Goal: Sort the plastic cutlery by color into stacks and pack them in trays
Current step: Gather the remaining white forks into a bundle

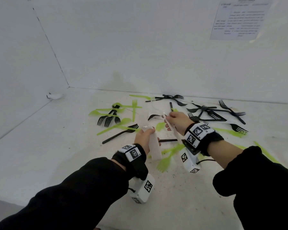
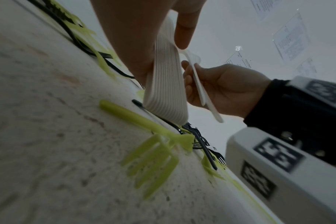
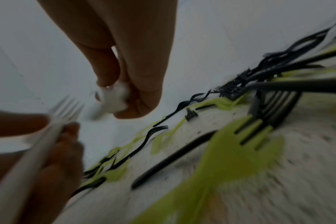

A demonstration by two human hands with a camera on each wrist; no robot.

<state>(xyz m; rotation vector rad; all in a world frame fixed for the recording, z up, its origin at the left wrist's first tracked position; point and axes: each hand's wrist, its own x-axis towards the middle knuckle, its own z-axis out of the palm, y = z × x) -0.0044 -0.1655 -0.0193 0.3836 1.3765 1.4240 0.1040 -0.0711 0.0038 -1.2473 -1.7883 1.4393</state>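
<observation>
White fork stack [image 1: 154, 147] gripped in left hand [image 1: 144, 138]; right hand [image 1: 177, 121] pinches one white fork [image 1: 172, 130]. Green forks [image 1: 164, 162], black forks [image 1: 108, 119] unsorted on counter [image 1: 56, 146]; no trays visible.

The head view looks forward and down from above at the desk [image 1: 198, 196] and both forearms. Each wrist view sits low, near the desk (tilted, the right one blurred), looking along its own hand; all three share the scattered forks [image 1: 166, 163].
</observation>
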